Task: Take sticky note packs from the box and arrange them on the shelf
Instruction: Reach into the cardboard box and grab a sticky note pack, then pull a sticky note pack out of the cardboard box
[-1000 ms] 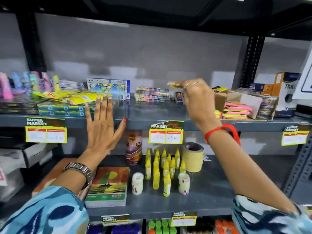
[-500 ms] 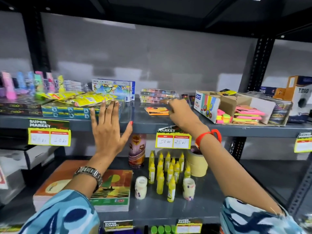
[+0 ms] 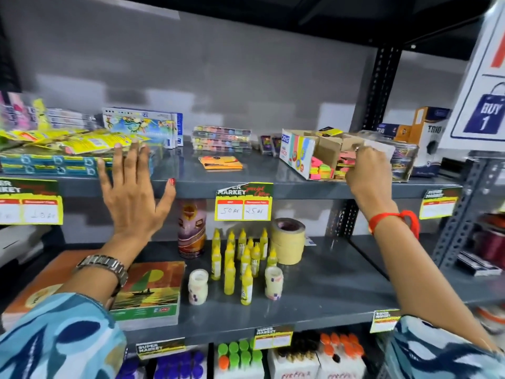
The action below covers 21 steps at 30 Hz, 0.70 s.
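An open cardboard box lies tilted on the grey upper shelf, right of centre. Neon pink, green and orange sticky note packs fill it. My right hand reaches into the box from the right, fingers curled down over the packs. Its grip is hidden behind the back of the hand. One orange-and-yellow sticky note pack lies flat on the shelf to the left of the box. My left hand is open with fingers spread, against the shelf's front edge at the left, fingertips at stacked blue packs.
Behind the lone pack stand flat paint sets and colour-pencil boxes. A Trio carton and a hanging sign crowd the right end. The lower shelf holds yellow glue bottles, masking tape rolls and drawing pads.
My right hand set an orange-and-yellow pack down on the shelf, let go, then moved right into the box. My left hand stayed open at the shelf edge. The view moved closer.
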Tool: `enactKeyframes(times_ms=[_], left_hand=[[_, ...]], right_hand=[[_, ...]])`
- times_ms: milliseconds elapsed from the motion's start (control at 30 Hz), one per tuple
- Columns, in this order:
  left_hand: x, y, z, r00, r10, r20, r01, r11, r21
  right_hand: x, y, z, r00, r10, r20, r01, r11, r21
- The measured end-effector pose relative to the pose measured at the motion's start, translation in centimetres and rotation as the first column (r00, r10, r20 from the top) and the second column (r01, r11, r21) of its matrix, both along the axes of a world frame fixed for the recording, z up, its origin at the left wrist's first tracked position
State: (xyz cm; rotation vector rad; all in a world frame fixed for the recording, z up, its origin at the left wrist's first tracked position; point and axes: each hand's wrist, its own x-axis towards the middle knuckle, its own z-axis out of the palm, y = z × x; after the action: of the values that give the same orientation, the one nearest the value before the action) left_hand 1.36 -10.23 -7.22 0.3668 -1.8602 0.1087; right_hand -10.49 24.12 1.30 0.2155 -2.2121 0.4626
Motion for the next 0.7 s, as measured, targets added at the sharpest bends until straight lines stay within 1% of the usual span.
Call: enactKeyframes(times_ms=[67, 167, 233, 300, 333, 400, 433, 467, 500, 533, 567, 633, 700], left_hand=[[0.0, 0.0, 0.0, 1.0, -0.001, 0.0, 0.001, 1.0, 0.001], [0.0, 0.1, 0.0, 1.0, 0.005, -0.002, -0.005, 1.0, 0.001], [0.1, 0.0, 0.0, 1.0, 0.007, 0.0, -0.007, 1.0, 0.0], [0.1, 0.0, 0.0, 1.0, 0.008, 0.007, -0.008, 1.0, 0.0], [0.2, 0.0, 0.0, 1.0, 0.01, 0.01, -0.01, 1.0, 0.0], [0.2, 0.0, 0.0, 1.0, 0.014, 0.01, -0.014, 1.0, -0.005], [0.1, 0.0, 0.0, 1.0, 0.014, 0.01, -0.014, 1.0, -0.009], [0.1, -0.1, -0.1, 1.0, 0.019, 0.007, -0.019, 1.0, -0.015], [0.1, -0.2, -0.1, 1.0, 0.026, 0.003, -0.026, 0.999, -0.021], [0.1, -0.2, -0.1, 1.0, 0.029, -0.001, -0.029, 0.999, -0.024], [0.0, -0.2, -0.1, 0.999, 0.031, -0.004, -0.032, 0.999, -0.026], [0.0, -0.3, -0.1, 0.999, 0.033, -0.001, -0.034, 0.999, -0.02], [0.0, -0.2, -0.1, 1.0, 0.026, 0.002, -0.026, 1.0, -0.009]], right_hand=[[0.1, 0.6, -0.4, 0.998, -0.04, 0.045, 0.037, 0.997, 0.07], [0.3, 0.9, -0.4, 0.997, -0.068, -0.023, 0.07, 0.993, 0.091], [0.4, 1.1, -0.1, 0.993, -0.073, -0.094, 0.076, 0.996, 0.036], [0.5, 1.1, 0.1, 0.979, -0.074, -0.189, 0.062, 0.996, -0.07], [0.6, 0.8, 0.3, 0.965, -0.06, -0.256, 0.026, 0.991, -0.135], [1.4, -0.4, 0.8, 0.902, -0.002, -0.432, -0.101, 0.971, -0.216], [1.9, -1.2, 1.0, 0.845, 0.041, -0.533, -0.168, 0.967, -0.192], [2.3, -2.3, 1.2, 0.777, 0.097, -0.622, -0.218, 0.968, -0.122], [2.7, -3.5, 1.2, 0.72, 0.166, -0.674, -0.246, 0.969, -0.023], [3.0, -4.7, 1.1, 0.689, 0.241, -0.683, -0.256, 0.963, 0.082], [3.3, -6.0, 0.9, 0.691, 0.306, -0.655, -0.26, 0.951, 0.17], [3.5, -8.1, 0.3, 0.76, 0.379, -0.528, -0.283, 0.924, 0.256], [3.6, -9.3, -0.1, 0.853, 0.38, -0.358, -0.293, 0.916, 0.275]])
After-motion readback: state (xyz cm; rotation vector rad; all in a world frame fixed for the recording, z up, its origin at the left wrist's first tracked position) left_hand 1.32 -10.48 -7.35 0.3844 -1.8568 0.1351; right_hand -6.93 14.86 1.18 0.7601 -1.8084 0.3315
